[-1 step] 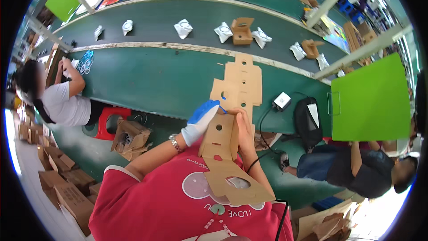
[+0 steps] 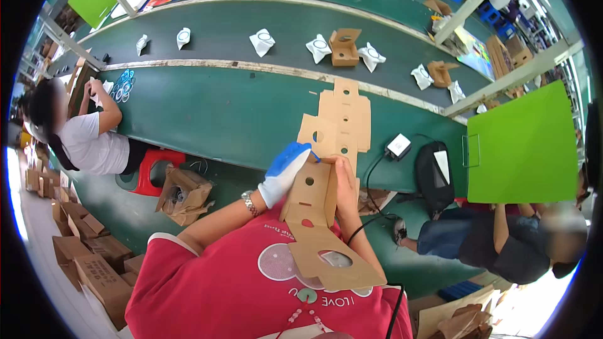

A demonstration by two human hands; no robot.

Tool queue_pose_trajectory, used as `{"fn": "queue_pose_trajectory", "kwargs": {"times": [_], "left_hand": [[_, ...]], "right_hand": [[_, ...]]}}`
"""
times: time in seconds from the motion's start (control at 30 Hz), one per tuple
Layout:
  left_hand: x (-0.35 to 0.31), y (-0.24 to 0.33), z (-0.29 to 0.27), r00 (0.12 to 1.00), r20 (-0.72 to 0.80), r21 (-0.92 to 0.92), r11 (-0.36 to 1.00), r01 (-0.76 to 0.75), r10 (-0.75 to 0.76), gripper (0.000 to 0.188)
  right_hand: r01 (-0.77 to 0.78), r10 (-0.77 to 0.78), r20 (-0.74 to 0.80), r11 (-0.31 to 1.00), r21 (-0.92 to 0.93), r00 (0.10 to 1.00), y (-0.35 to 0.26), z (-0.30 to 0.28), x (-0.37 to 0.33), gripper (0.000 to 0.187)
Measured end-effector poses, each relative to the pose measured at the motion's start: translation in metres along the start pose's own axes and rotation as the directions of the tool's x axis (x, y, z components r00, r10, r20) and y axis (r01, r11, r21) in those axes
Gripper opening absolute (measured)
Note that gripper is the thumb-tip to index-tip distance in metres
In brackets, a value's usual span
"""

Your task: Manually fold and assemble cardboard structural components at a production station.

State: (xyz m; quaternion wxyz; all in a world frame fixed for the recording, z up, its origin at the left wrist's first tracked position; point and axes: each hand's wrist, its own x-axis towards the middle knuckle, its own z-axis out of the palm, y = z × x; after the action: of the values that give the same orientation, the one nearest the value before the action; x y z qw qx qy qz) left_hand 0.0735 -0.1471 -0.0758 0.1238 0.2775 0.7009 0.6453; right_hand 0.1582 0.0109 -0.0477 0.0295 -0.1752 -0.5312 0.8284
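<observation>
A partly folded brown cardboard box (image 2: 311, 191) is held between my hands in front of my chest. Round holes show in its panel, and its long flap with a large cut-out hangs down toward me. My left hand (image 2: 286, 166), in a blue and white glove, grips the box's far left edge. Bare, my right hand (image 2: 345, 185) presses along the right wall, fingers together near its far corner. Beyond the box, flat die-cut cardboard blanks (image 2: 344, 113) lie on the green table (image 2: 213, 110).
White bagged items (image 2: 262, 43) and small open boxes (image 2: 344, 49) stand on the dark conveyor (image 2: 220, 31). A white device (image 2: 398, 145) with a cable and a black bag (image 2: 434, 172) lie to the right. One person sits at left; another is at right by a green board (image 2: 521, 150).
The whole view has shifted slightly. My hands keep the same hold on the box.
</observation>
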Motion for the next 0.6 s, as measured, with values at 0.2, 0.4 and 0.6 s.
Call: {"fn": "queue_pose_trajectory", "kwargs": {"times": [0.2, 0.4, 0.6], "left_hand": [[0.022, 0.039, 0.015, 0.916, -0.377, -0.247, 0.968, 0.043, -0.137, 0.07], [-0.016, -0.04, 0.002, 0.951, -0.222, -0.284, 0.947, 0.149, -0.217, 0.023], [0.032, 0.021, -0.037, 0.709, 0.441, -0.228, 0.695, 0.681, -0.55, 0.041]], "right_hand": [[0.179, -0.197, -0.306, 0.98, -0.086, 0.932, 0.006, 0.016, 0.019, 0.016], [-0.115, 0.041, -0.259, 0.954, -0.276, 0.965, 0.037, -0.013, 0.028, 0.081], [-0.274, 0.279, 0.045, 0.957, -0.099, 0.959, -0.009, -0.053, 0.014, 0.057]]}}
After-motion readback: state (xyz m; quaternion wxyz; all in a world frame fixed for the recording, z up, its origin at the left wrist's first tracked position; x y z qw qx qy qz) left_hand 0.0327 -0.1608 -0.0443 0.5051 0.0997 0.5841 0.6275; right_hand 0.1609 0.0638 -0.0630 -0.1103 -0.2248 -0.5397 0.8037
